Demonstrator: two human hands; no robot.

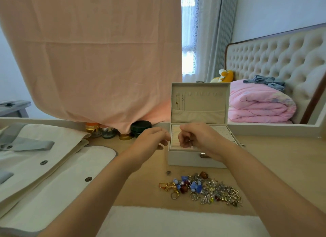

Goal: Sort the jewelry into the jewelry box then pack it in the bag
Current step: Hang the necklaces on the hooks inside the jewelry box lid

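Note:
A white jewelry box (185,160) stands open on the wooden table, its lid (201,111) upright with thin necklaces (180,100) hanging at the lid's left. My left hand (151,139) and right hand (197,136) hover close together over the box's left tray. Both have curled fingers that pinch a small, fine piece of jewelry, too thin to make out. A small dark bit shows in my right palm. A loose pile of jewelry (202,188) lies in front of the box. The cream bag (53,166) with grey straps lies at the left.
Several small jars (109,131) stand behind the bag under a hanging pink cloth (97,60). A white towel (176,221) covers the near table edge. A single small bead (168,172) lies apart from the pile. A bed with a pink quilt (257,104) is behind the table.

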